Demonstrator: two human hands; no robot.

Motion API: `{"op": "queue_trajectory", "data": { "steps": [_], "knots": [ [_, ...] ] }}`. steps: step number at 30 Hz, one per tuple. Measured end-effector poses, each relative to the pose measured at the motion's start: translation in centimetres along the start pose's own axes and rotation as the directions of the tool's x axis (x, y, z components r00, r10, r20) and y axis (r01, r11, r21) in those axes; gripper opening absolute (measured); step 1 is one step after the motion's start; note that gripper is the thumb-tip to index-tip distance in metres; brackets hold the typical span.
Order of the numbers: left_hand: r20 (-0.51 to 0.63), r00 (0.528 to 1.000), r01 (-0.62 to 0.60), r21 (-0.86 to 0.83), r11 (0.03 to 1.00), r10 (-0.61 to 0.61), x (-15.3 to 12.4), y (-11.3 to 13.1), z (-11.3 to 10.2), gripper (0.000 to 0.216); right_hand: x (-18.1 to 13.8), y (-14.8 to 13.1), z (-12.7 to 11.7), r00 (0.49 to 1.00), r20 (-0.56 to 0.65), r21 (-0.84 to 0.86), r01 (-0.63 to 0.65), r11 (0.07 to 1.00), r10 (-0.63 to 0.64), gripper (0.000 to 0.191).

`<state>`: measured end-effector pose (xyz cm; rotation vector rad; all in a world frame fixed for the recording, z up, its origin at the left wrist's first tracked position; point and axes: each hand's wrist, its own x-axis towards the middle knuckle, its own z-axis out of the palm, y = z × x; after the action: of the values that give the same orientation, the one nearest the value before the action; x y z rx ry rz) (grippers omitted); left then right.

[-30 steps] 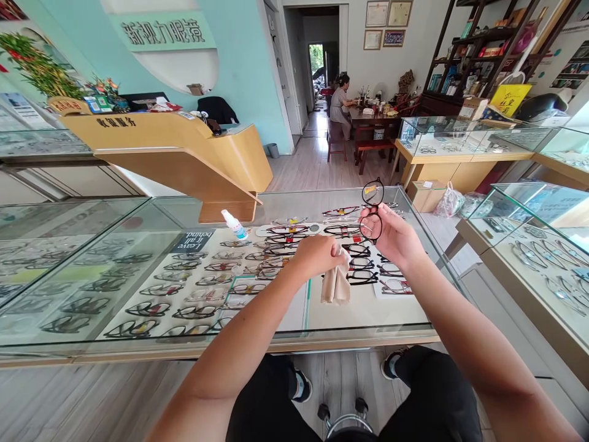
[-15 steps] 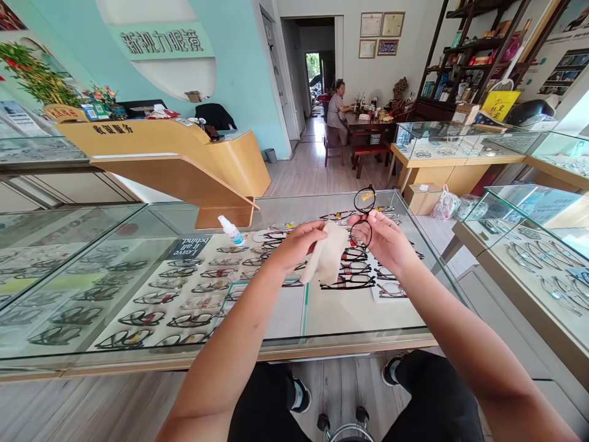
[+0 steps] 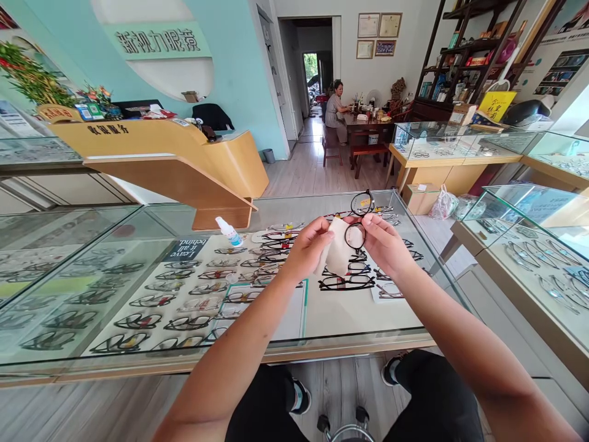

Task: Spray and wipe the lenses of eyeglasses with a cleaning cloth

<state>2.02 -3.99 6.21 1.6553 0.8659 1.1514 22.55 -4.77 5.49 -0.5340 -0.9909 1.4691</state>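
My right hand (image 3: 383, 240) pinches a pair of black round-rimmed eyeglasses (image 3: 352, 245) near the bridge, held on end so that one lens is above the other. In my left hand (image 3: 311, 245) is a cream cleaning cloth (image 3: 338, 253), gripped at its upper part and hanging down. The cloth is right beside the lower lens; I cannot tell if it touches. Both hands are above the glass display case (image 3: 322, 336). A white spray bottle (image 3: 229, 232) with a blue label stands on the glass to the left of my hands.
Rows of eyeglass frames (image 3: 138, 321) lie inside the case under the glass. More display cases (image 3: 529, 245) stand to the right. A wooden reception counter (image 3: 230, 166) is beyond at the left. A person (image 3: 337, 113) sits at a dark table in the back.
My left hand has moved slightly right with the cloth, closer to the glasses. The glasses have shifted a little left and down, and the lower lens has come in front of the fingers.
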Motion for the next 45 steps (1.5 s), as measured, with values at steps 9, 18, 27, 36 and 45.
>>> {"op": "queue_trajectory", "data": {
  "steps": [9,18,27,36,45],
  "knots": [
    [0.006,0.944,-0.318,0.274,0.908,0.329,-1.0,0.1,1.4,0.027,-0.2,0.3,0.3,0.999,-0.009,-0.066,0.031,0.997,-0.031,0.033],
    [0.019,0.862,-0.482,0.338,0.808,0.507,-1.6,-0.4,2.2,0.011,-0.4,0.8,0.2,0.996,0.051,-0.076,0.077,0.994,-0.073,0.025],
    [0.021,1.0,0.023,-0.024,0.999,-0.023,-0.7,-1.4,2.7,0.047,-0.9,0.9,0.8,0.995,0.052,-0.087,0.088,0.992,-0.083,0.028],
    [0.197,0.975,0.142,-0.224,0.964,-0.098,-0.7,-1.1,2.3,0.052,-1.3,0.4,1.0,0.999,0.038,-0.062,0.027,0.998,-0.025,0.03],
    [0.216,0.971,0.16,-0.256,0.953,-0.105,-1.0,-1.6,3.0,0.052,-1.5,0.8,0.8,0.997,0.075,-0.006,0.011,1.0,-0.011,0.024]
  ]
}}
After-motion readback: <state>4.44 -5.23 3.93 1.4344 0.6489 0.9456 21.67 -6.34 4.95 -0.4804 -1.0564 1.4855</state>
